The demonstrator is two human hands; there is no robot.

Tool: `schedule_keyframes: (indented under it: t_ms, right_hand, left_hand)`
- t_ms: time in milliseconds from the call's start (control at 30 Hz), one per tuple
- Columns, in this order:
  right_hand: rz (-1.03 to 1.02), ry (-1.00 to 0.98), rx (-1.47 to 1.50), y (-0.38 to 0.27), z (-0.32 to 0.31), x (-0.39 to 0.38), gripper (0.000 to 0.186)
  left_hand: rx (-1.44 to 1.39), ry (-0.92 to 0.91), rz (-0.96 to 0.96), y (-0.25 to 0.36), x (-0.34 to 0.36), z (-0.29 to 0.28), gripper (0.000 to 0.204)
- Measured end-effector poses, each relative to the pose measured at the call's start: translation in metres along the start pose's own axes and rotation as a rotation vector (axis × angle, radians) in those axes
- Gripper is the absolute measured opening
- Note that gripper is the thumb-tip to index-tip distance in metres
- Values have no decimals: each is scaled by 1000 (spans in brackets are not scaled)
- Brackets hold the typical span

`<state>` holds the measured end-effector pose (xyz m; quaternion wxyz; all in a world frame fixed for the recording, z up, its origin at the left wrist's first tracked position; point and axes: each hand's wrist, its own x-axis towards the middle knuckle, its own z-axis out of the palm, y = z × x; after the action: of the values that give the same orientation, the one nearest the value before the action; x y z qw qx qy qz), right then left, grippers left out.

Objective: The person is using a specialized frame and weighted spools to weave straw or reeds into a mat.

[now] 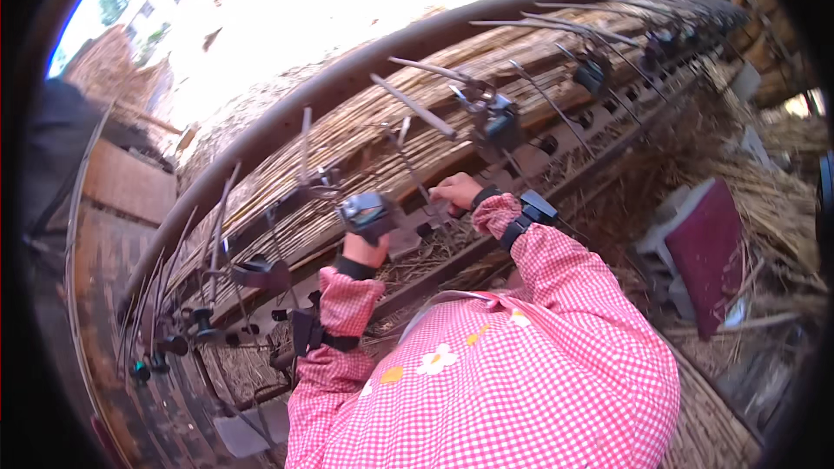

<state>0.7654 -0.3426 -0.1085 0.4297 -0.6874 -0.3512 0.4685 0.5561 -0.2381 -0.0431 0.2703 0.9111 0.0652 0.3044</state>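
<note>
My left hand (372, 249) is raised at the long frame, its back partly covered by a dark block with a bluish, shiny top (365, 211). Its fingers are hidden, so whether it grips the block cannot be told. Slightly further right, my right hand (458, 192) is closed, fingertips pinched together beside a thin metal rod (408, 161); anything between them is too small to make out. Just beyond both hands lies a long layer of straw-coloured stalks (347, 143). A similar dark block with metal clips (497, 122) sits on the frame beyond my right hand.
A curved-looking brown metal pipe (287, 95) runs along the far side, with several rods leaning from it. Near my body is a metal rail (452, 265). Grey blocks with a maroon board (708, 252) stand at right among loose straw; a wooden panel (130, 182) is at left.
</note>
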Motion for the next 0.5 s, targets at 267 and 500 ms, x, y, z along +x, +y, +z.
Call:
schedule_keyframes:
  t_ms: [267, 500]
  right_hand:
    - [-222, 46, 609, 58, 66, -90, 19]
    - [-118, -79, 481, 21, 53, -115, 30]
  left_hand:
    - [95, 27, -265, 27, -28, -14, 43]
    - [415, -293, -279, 22, -32, -20, 38]
